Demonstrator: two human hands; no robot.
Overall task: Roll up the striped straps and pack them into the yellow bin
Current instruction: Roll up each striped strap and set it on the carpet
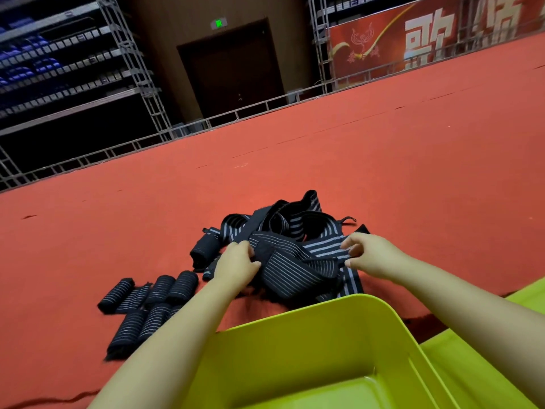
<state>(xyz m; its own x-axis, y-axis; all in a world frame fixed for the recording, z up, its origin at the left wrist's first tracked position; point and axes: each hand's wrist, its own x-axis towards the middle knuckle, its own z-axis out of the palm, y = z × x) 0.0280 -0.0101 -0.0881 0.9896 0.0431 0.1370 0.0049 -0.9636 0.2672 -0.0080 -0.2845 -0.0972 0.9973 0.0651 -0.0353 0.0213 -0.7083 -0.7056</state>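
- A heap of loose black straps with grey stripes (290, 231) lies on the red carpet (383, 160), just past the centre of the view toward 12 o'clock from the bin.
- The left hand (237, 265) sits at the heap's 9 o'clock edge, fingers curled over a fold of strap, gripping it.
- The right hand (367, 253) is at the heap's 3 o'clock edge; thumb and fingers pinch the striped end of a strap.
- Between the two hands a wide band of strap (292, 271) is stretched and partly folded over itself, lifted a little off the pile.
- The yellow bin (295, 326) stands at 6 o'clock, nearest the viewer, under both forearms; the part of its floor that shows holds no straps.
- A cluster of rolled straps (150, 302) lies on the carpet at 8 o'clock from the heap, side by side and touching.
- One more roll (205, 246), plain dark, lies just beside the left hand at its 10 o'clock.
- A metal rail (182, 128) edges the carpet at 11 o'clock, with a dark door (233, 69) behind it.
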